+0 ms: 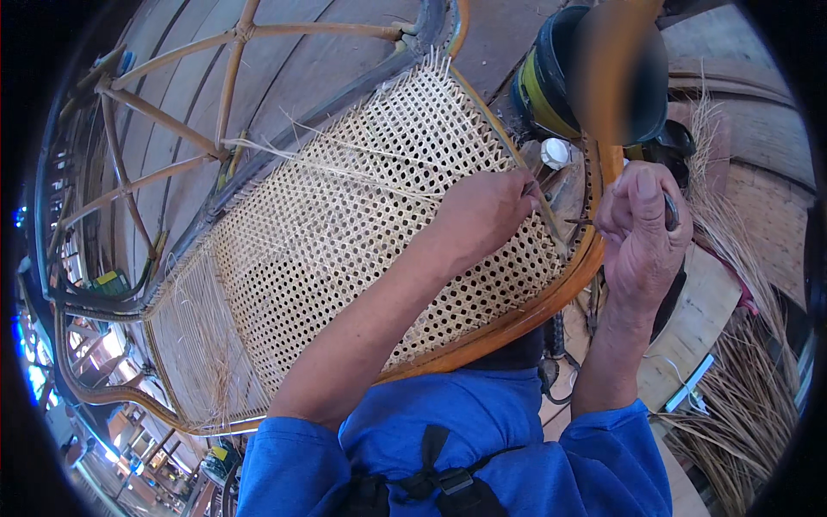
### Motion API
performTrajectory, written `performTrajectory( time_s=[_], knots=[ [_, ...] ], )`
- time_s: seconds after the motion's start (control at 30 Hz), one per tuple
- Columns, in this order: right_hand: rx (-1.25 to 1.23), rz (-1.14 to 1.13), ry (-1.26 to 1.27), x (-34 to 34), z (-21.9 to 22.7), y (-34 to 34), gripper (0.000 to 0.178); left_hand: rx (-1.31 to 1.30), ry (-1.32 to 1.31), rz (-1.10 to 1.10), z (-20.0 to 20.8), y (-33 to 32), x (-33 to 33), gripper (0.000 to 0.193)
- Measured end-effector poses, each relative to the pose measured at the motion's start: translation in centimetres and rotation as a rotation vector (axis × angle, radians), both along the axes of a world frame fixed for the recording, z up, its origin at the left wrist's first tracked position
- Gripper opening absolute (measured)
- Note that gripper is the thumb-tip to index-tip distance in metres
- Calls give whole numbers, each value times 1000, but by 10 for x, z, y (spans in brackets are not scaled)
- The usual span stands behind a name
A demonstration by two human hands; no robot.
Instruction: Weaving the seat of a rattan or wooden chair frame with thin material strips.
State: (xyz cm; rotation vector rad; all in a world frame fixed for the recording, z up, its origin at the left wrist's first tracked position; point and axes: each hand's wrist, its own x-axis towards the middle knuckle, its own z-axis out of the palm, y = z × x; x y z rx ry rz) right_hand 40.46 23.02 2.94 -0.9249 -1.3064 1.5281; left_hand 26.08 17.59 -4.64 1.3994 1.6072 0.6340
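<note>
At the near right edge of the work: left hand (491,207), grip narrow, contents hidden, cannot tell. Right hand (642,215), grip closed round a slim, dark, pointed tool (581,221). Under the left hand: pale, open-weave cane panel (345,241), bordered by an orange-brown, curved, glossy frame rail (495,331). Handling, in my judgement: panel steadied, point angled clear of fingers. Beyond: dark, yellow-banded, round bucket (544,82).
</note>
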Motion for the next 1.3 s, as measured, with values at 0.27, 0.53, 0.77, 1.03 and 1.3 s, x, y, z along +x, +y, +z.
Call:
performTrajectory(
  time_s=[0.27,0.53,0.77,1.03,1.3],
  knots=[
    [-27,8,27,4,4,-3,19,146,367,1,2,2,14,10],
    [-57,33,81,11,3,-5,18,195,453,-60,-1,6,15,8],
    [-83,31,83,15,6,-4,18,211,561,-201,4,12,17,9],
    [-28,-72,3,15,7,-3,29,143,436,-114,7,5,11,17],
    [-228,104,-356,9,18,13,19,94,569,108,0,-21,-50,18]
  ],
)
